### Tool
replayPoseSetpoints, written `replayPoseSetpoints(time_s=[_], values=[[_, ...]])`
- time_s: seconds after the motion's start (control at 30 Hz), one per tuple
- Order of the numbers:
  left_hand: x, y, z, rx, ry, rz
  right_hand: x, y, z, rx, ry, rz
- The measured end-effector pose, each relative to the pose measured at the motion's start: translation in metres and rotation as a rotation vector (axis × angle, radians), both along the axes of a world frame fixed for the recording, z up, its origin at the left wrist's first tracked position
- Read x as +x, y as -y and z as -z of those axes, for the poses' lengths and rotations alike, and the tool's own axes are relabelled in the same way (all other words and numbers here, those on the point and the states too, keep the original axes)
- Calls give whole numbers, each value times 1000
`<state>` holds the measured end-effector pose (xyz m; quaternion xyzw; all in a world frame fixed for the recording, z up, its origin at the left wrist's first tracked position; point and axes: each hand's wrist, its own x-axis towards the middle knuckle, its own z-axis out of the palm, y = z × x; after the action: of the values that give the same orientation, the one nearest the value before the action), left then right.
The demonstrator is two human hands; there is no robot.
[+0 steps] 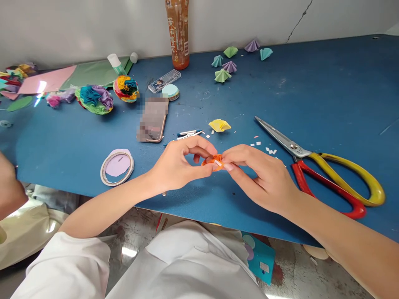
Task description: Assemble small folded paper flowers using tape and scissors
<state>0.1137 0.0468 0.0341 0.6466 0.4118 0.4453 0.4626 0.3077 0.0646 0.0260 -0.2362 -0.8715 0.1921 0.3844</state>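
Between my two hands, just above the blue table, is a small folded orange paper piece (208,161) with a white strip on it. My left hand (181,164) pinches its left side between thumb and fingers. From the other side my right hand (258,172) pinches it near the white strip. A folded yellow paper piece (220,125) lies just beyond my hands. Small white bits (271,151) are scattered around it. Partly behind my left hand, a pen (189,133) rests on the table.
Large scissors (294,147) lie at the right, blades slightly apart. A tape roll (102,170), a phone (152,120) and paper pompoms (95,99) are at the left. A bottle (179,37) stands by the wall near several folded paper pieces (222,75). Another person's arm (11,187) shows at far left.
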Motion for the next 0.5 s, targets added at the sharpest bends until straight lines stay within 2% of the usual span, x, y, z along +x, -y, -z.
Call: replayPoseSetpoints(time_s=[0.27,0.4,0.5], values=[[-1,0,-2,-44,15,-17,-1,3,-4,-226,-93,46],[-2,2,-3,-36,1,-11,0,3,-3,-230,-90,61],[-3,3,-3,-30,-2,-1,0,1,-1,-155,-100,93]])
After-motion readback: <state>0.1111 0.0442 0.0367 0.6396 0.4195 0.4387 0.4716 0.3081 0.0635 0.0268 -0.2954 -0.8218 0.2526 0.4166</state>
